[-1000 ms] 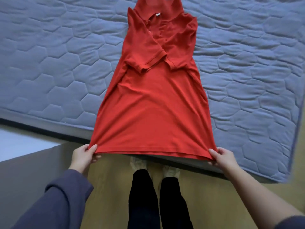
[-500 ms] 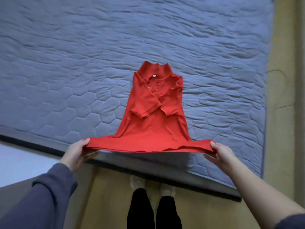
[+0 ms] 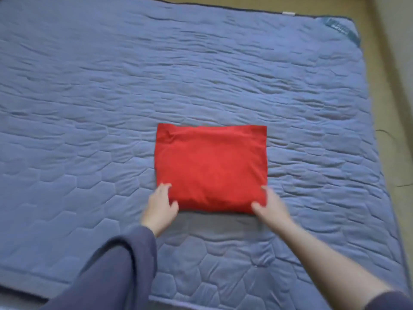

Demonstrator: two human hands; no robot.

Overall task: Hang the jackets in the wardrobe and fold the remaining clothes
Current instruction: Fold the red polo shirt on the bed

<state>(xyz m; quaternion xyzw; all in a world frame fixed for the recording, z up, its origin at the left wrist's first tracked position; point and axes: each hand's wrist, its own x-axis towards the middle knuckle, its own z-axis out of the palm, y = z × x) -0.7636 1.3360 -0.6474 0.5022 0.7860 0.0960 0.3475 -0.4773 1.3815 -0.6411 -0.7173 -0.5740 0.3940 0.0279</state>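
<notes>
Both arms are stretched forward and angled a bit inward, with the hands roughly level and well apart. Left hand (image 3: 159, 205) is palm down, its fingers loosely spread and pointing to the far side, thumb angled off to the right. That arm's in a grey-blue sleeve (image 3: 107, 271) down to the wrist. Right hand (image 3: 271, 204) is pretty motion-blurred, but its fingers look splayed too, thumb sticking out left. Right forearm (image 3: 324, 256) is bare, with just a bit of dark sleeve near the elbow.

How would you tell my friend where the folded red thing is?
Find the big blue quilted mattress. Near its middle lies the folded red garment, a rectangle, with the left hand and right hand at its near corners. It is the only red thing there.
</notes>
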